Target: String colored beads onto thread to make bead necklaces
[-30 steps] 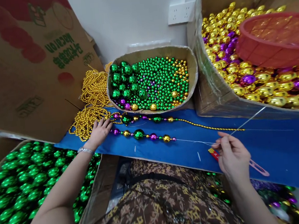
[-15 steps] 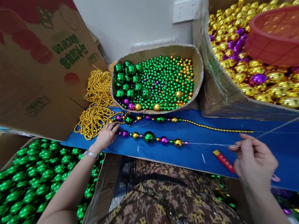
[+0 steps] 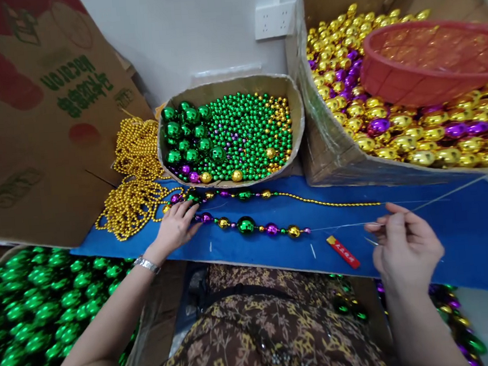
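Since a second ago the left hand has slid off the heap of gold bead strands and down onto the near string of beads, while the right hand has drawn the thread out to the right, away from the red lighter it earlier covered. Now the left arm reaches forward from the lower left, wrist with a silver bracelet, palm down, fingers loosely spread and pressing the left end of the strand against the blue work surface. That strand lies straight along the surface, purple, gold and green beads in a row, just in front of a second beaded strand that runs parallel behind it. The right forearm comes up from the lower right; thumb and forefinger are pinched together on the thin thread, the other fingers curled loosely, and the thread runs taut from the last bead to the pinch and on past it to the right. Behind the strands stands a cardboard tray of green beads, and to its right a box of gold and purple beads with a red basket resting on top.
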Demonstrator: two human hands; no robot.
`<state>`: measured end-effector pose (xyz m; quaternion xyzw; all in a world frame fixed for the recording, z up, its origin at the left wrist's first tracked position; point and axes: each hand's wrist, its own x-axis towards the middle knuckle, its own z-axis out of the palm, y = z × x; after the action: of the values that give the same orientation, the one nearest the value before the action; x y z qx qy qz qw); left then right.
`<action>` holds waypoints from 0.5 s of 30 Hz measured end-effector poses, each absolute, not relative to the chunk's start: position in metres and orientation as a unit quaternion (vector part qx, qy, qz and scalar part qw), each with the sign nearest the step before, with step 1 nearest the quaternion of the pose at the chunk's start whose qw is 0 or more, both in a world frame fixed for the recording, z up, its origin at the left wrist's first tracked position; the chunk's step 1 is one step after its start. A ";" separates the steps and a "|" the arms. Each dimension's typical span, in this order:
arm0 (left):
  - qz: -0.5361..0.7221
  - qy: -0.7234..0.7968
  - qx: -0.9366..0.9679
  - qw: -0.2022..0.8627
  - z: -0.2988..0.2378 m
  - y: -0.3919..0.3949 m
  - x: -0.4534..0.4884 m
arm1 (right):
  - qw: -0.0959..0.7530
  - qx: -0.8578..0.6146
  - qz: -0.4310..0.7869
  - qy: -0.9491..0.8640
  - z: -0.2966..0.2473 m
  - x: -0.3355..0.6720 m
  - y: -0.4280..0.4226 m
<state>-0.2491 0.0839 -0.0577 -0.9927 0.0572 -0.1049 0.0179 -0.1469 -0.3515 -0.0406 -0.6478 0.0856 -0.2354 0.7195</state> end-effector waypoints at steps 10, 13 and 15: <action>-0.067 0.133 -0.989 0.006 -0.058 0.041 -0.197 | 0.699 -0.663 -0.256 0.078 -0.024 -0.140 -0.354; -0.062 0.122 -0.991 0.006 -0.061 0.061 -0.192 | 0.699 -0.668 -0.241 0.082 -0.025 -0.141 -0.352; -0.065 0.097 -0.993 -0.010 -0.064 0.081 -0.192 | 0.702 -0.667 -0.233 0.084 -0.025 -0.142 -0.350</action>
<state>-0.1919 0.0811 -0.0644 -0.9931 0.0967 -0.0649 -0.0104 -0.1422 -0.3498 -0.0252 -0.6673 0.0840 -0.2331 0.7024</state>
